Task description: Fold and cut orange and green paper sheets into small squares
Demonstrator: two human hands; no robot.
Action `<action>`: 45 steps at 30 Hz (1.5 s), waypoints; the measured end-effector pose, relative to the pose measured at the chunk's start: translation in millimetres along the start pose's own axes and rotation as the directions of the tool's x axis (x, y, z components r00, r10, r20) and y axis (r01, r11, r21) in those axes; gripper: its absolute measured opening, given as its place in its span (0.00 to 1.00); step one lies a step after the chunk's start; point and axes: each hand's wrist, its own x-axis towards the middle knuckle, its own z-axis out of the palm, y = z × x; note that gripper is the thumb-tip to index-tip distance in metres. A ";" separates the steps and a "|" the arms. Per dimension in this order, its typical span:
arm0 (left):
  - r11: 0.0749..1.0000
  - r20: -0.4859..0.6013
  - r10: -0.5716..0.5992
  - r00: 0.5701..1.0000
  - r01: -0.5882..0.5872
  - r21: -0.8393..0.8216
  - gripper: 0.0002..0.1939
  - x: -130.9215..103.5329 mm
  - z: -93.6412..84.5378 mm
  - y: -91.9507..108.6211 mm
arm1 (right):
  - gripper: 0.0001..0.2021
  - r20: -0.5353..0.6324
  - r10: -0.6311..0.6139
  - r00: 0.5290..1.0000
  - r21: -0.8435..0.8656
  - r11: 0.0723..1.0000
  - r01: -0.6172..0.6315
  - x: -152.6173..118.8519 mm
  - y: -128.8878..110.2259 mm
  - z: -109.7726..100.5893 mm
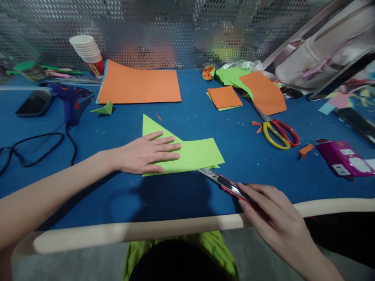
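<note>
Green paper (199,152) lies folded on the blue table (199,123), pinned under the flat, spread left hand (149,152). The right hand (272,218) is curled round a cutter (227,183), blade (206,171) at the paper's near edge; slitting seems in hand, the next stroke probably needing steady pressing.

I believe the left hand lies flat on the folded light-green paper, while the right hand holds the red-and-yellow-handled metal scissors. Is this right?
Not quite: in the head view, the right hand holds a red and black metal-bladed cutter, not the scissors, which lie on the blue tabletop. The left hand does lie flat on the folded light-green paper.
</note>
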 end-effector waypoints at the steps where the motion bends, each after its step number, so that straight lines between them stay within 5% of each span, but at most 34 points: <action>1: 1.000 -0.005 0.005 1.000 -0.005 0.007 0.29 -2.2 1.8 -1.3 | 0.19 -0.001 0.009 1.000 0.008 1.000 -0.009 -0.2 -0.4 0.1; 6: 1.000 0.030 0.008 1.000 -0.008 0.029 0.29 -6.0 6.7 -7.1 | 0.18 -0.020 0.057 0.998 -0.009 0.998 -0.057 1.3 -3.9 5.6; 14: 0.999 0.025 -0.039 0.999 0.039 0.017 0.27 -3.0 7.9 -11.4 | 0.17 0.047 -0.117 0.992 -0.061 0.991 0.119 25.3 -10.8 25.7; 23: 0.995 0.005 -0.044 0.999 0.043 0.085 0.24 -3.8 4.5 -8.8 | 0.17 0.124 -0.123 0.985 -0.019 0.992 0.126 38.3 -13.5 36.4; 29: 0.998 0.027 0.058 0.998 -0.057 -0.036 0.24 4.9 1.2 2.3 | 0.17 0.125 -0.129 0.984 -0.026 0.991 0.134 41.2 -14.7 38.0; 40: 0.989 0.138 0.047 0.989 -0.028 -0.142 0.29 11.8 2.2 0.9 | 0.17 0.117 -0.114 0.987 0.050 0.993 0.108 39.3 -14.5 41.6; 45: 0.985 0.090 0.056 0.994 -0.040 -0.170 0.29 11.5 2.9 0.6 | 0.17 0.112 -0.127 0.986 0.066 0.991 0.120 39.8 -15.1 42.3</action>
